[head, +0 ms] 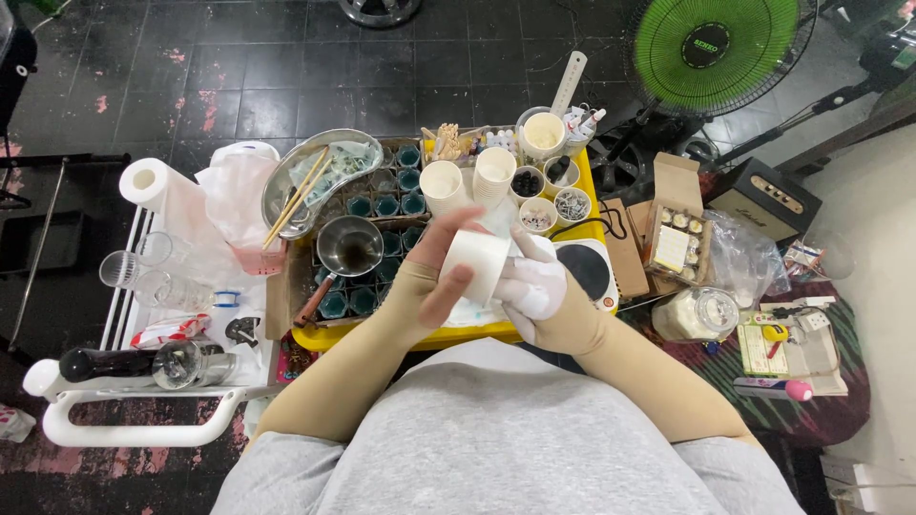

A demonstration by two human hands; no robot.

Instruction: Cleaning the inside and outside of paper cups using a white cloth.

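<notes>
A plain white paper cup (480,265) is gripped above the yellow plastic tray (456,336) between the closed left hand (437,277) and the white-gloved right hand (536,286) (fingers curled underneath), and could be crushed by too tight a squeeze.

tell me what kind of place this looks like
Probably a small home craft corner, perhaps for candle making. A yellow tray holds rows of small teal cups and a metal pouring pot. The left hand and right hand hold a white paper cup.
</notes>
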